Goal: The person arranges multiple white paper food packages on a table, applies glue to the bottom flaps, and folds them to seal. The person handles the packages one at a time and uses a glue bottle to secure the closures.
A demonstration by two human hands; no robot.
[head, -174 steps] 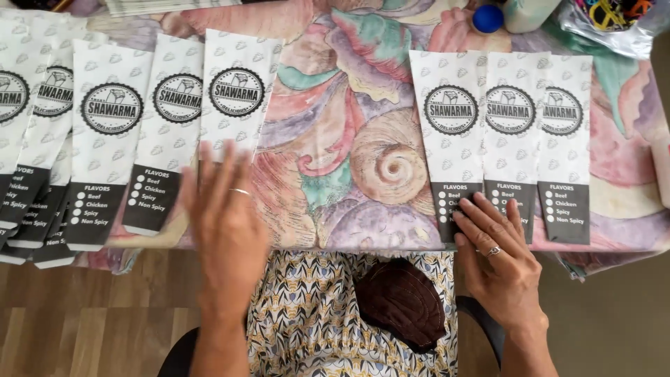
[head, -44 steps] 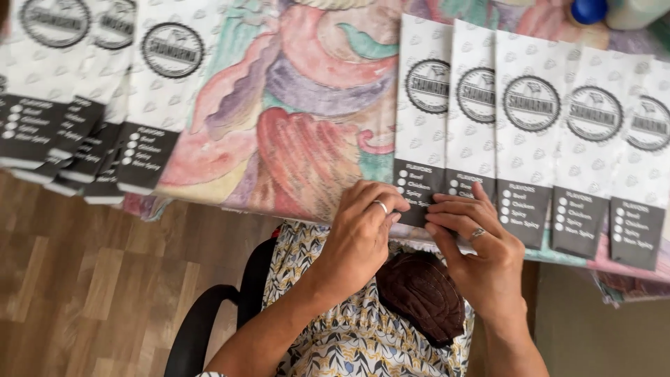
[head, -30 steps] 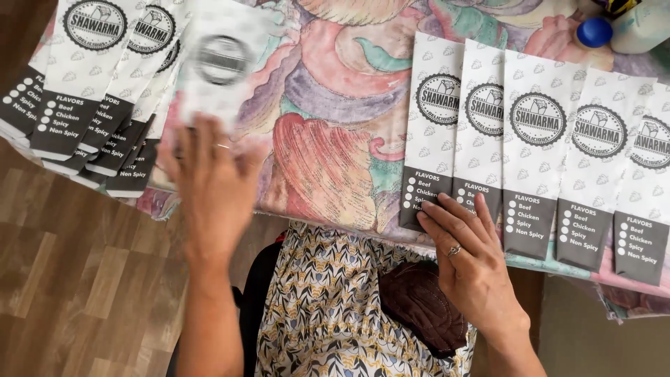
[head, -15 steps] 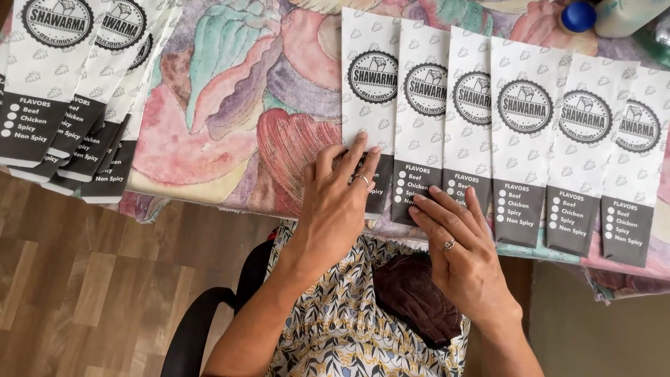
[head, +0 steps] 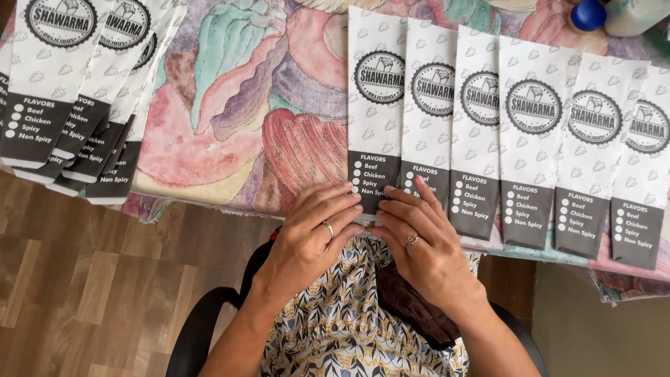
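The leftmost paper sleeve (head: 376,112) of the overlapped row lies on the bench (head: 230,105), long axis running away from the person. Both hands meet at its dark near end: left hand (head: 314,234) fingers flat, right hand (head: 426,244) alongside, equally near.

Six long, narrow paper sleeves (head: 513,132) lie side by side, edges overlapping, across the upper right of the frame. Each is white with a faint grey pattern, a round black emblem near the top and a dark band at the bottom. A fanned stack of matching sleeves (head: 70,91) fills the upper left corner.
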